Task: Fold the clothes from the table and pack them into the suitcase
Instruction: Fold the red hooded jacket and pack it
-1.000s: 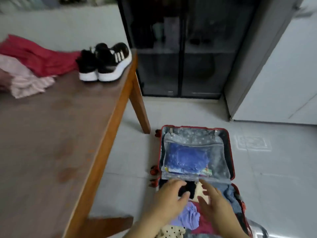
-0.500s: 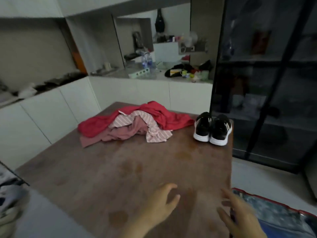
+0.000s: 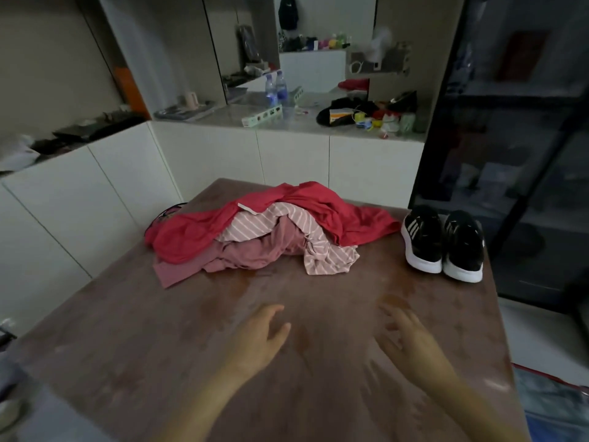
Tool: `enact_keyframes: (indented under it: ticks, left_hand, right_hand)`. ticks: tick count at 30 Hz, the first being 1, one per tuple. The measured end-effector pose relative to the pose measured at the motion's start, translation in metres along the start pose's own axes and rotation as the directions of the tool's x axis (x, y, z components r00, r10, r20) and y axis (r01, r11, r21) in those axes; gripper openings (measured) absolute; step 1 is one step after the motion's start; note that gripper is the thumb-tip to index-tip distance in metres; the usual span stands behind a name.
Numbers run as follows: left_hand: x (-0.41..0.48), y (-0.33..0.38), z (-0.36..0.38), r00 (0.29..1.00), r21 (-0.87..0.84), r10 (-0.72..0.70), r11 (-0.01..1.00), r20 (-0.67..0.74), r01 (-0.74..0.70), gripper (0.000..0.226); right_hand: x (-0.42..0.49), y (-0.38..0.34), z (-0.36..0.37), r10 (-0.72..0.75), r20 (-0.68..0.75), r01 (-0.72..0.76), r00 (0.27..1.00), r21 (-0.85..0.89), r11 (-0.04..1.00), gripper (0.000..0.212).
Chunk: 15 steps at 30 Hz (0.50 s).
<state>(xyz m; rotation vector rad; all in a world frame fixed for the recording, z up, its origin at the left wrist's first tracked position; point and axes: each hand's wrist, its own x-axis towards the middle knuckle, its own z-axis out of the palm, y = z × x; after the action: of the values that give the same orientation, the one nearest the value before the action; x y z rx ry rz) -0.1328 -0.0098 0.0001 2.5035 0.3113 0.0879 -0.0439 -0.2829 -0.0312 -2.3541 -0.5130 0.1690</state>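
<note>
On the far left-centre of the brown tabletop point(image 3: 127, 346) lies a heap of clothes point(image 3: 255, 231): a red garment over pink striped and dusty pink ones. The left hand point(image 3: 259, 339) reaches over the tabletop, near the heap but short of it, fingers loosely straight, holding nothing. The right hand point(image 3: 411, 342) is beside it, fingers spread and also holding nothing. A pair of black sneakers point(image 3: 443, 244) stands at the far right corner. A corner of the suitcase point(image 3: 554, 400) shows on the floor at lower right.
</note>
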Motion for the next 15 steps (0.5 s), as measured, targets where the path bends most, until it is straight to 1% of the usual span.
enact_keyframes:
  ticks: [3,7,9,11,13,15]
  left_hand:
    - [0.043,-0.005,-0.005,0.998,0.024,0.011,1.000,-0.059,-0.010,0.045]
    - [0.113,-0.011,-0.010,0.997,0.030,-0.003,1.000,-0.081,0.006,0.048]
    - [0.142,-0.013,-0.008,0.996,0.003,-0.019,1.000,-0.086,0.020,0.050]
    - [0.162,-0.016,-0.002,0.996,0.006,-0.011,1.000,-0.084,0.012,0.051]
    - [0.172,-0.022,0.007,0.998,0.030,0.008,1.000,-0.068,-0.006,0.052]
    - [0.176,-0.029,0.016,0.999,0.043,0.023,0.999,-0.048,-0.021,0.053]
  right_hand:
    - [0.064,0.003,0.003,0.007,0.012,-0.006,1.000,-0.019,1.000,0.052]
    - [0.156,0.006,0.011,0.050,0.016,-0.050,0.999,-0.046,0.998,0.051]
    - [0.203,0.012,0.018,0.055,-0.013,-0.055,0.998,-0.045,0.997,0.052]
    - [0.246,0.019,0.028,0.095,-0.059,-0.099,0.994,-0.063,0.993,0.053]
    - [0.281,0.024,0.041,0.159,-0.077,-0.168,0.984,-0.127,0.978,0.055]
    - [0.304,0.026,0.055,0.209,-0.056,-0.217,0.976,-0.264,0.940,0.059]
